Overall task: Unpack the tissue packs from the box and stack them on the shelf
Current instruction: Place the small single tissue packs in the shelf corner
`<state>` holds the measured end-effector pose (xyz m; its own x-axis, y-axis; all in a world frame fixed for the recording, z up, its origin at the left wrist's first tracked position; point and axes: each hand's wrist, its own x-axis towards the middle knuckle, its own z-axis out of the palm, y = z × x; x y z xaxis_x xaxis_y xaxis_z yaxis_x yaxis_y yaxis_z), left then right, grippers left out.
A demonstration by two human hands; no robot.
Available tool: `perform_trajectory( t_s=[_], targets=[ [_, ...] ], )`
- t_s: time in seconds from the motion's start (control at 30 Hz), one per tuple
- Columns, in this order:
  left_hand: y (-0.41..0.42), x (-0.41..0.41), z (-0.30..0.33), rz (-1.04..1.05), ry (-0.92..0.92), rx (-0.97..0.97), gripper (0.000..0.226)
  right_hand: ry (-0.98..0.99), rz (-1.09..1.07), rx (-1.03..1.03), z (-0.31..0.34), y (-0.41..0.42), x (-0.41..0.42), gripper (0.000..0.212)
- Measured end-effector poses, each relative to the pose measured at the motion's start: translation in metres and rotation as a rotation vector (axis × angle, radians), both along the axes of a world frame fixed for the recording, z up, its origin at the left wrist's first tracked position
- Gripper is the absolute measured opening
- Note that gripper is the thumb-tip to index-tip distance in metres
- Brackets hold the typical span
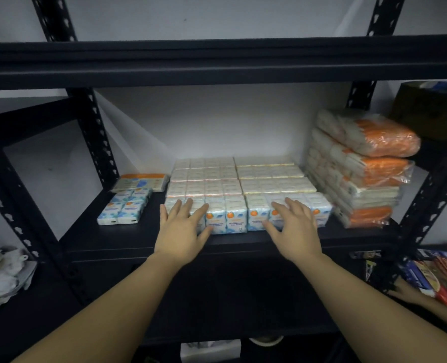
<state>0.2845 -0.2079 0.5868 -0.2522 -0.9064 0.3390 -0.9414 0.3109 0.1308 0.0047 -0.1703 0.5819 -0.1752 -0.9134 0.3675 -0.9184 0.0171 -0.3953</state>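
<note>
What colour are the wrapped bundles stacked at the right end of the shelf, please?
The wrapped bundles are orange and white, under clear plastic; head view.

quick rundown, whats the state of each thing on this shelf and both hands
left hand: open, fingers spread on the front row
right hand: open, fingers spread on the front row
white-and-blue tissue packs: upright, packed in rows
orange-and-white plastic bundles: lying stacked at right
small loose tissue packs: lying flat at left
black metal shelf: partly filled

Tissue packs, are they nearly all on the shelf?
Many are: rows of tissue packs already fill the black shelf. The left hand and right hand lie open against the front row. The box is out of view, so what's left is unknown.
</note>
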Motion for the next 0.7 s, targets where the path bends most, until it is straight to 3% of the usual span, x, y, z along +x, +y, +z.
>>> perform_trajectory(
  t_s=[0.7],
  targets=[
    [0.012,-0.001,-0.003,0.042,-0.025,0.008,0.068,0.006,0.067,-0.041,-0.002,0.005,-0.006,0.054]
  ],
)
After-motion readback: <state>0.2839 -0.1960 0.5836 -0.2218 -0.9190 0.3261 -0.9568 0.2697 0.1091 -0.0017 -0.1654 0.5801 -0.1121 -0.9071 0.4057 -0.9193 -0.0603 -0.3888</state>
